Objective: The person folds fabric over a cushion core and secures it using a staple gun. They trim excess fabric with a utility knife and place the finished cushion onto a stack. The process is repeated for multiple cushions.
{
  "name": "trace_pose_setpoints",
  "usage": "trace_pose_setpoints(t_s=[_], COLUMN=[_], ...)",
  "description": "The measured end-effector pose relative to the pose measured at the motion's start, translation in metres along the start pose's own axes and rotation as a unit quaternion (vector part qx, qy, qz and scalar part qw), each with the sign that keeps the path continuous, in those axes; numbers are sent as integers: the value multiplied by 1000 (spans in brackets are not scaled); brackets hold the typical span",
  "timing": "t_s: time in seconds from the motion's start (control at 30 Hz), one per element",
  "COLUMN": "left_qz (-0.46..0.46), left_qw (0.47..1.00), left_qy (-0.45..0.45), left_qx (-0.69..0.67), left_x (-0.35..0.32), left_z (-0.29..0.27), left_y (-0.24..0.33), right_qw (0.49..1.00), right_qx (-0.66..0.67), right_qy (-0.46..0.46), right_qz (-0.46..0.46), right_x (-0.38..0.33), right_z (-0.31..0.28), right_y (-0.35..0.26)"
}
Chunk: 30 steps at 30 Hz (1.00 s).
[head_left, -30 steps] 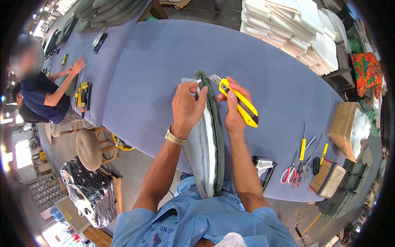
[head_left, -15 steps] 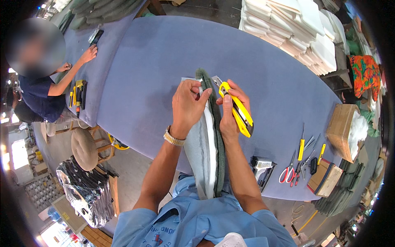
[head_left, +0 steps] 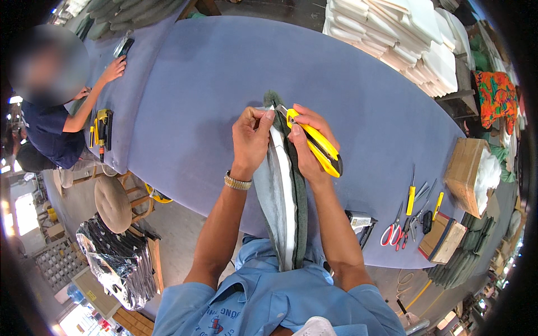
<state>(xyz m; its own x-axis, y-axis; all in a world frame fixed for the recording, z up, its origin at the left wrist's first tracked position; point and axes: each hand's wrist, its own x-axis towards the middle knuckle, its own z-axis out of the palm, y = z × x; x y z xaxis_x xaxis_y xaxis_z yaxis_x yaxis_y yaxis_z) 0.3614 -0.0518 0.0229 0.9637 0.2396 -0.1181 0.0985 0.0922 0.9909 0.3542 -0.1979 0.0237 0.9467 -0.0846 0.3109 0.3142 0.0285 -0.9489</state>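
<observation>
chunky yellow-and-black box cutter (head_left: 315, 141), blade (head_left: 282, 110) out, slanting up-left, right by the far end of a padded piece (head_left: 288, 201), kinda layered, fuzzy dark green, white middle, pale grey-blue side, stood on edge

The person stands at the near edge of the worktop (head_left: 213, 84) with both arms reaching over it, the left forearm (head_left: 219, 224) and right forearm (head_left: 335, 224) slanting inward. I can see the left hand (head_left: 251, 140) pinching, its thumb and index finger brought together, the other fingers bent. Just beside it, the right hand (head_left: 310, 143) is curled in a grip, thumb opposite the bent fingers. Both hands sit well in from the near edge.
</observation>
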Motion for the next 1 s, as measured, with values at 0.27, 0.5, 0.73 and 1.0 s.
trace_pose_setpoints(t_s=[0.27, 0.5, 0.73, 1.0], left_qz=[-6, -15, -29, -23], left_qw=[1000, 999, 999, 998], left_qy=[-6, 1, 8, 4], left_qx=[-15, -35, -39, -54], left_x=[0, 3, 3, 3], left_z=[-2, -1, -4, -5], left_y=[-3, -3, -2, -5], right_qw=[995, 987, 986, 988], right_qx=[-55, -105, -125, -121], right_qy=[-33, -69, -58, -28], right_qz=[-72, -103, -97, -89], right_x=[24, 27, 13, -2], right_z=[-2, -10, -7, -10], right_y=[-21, -22, -30, -31])
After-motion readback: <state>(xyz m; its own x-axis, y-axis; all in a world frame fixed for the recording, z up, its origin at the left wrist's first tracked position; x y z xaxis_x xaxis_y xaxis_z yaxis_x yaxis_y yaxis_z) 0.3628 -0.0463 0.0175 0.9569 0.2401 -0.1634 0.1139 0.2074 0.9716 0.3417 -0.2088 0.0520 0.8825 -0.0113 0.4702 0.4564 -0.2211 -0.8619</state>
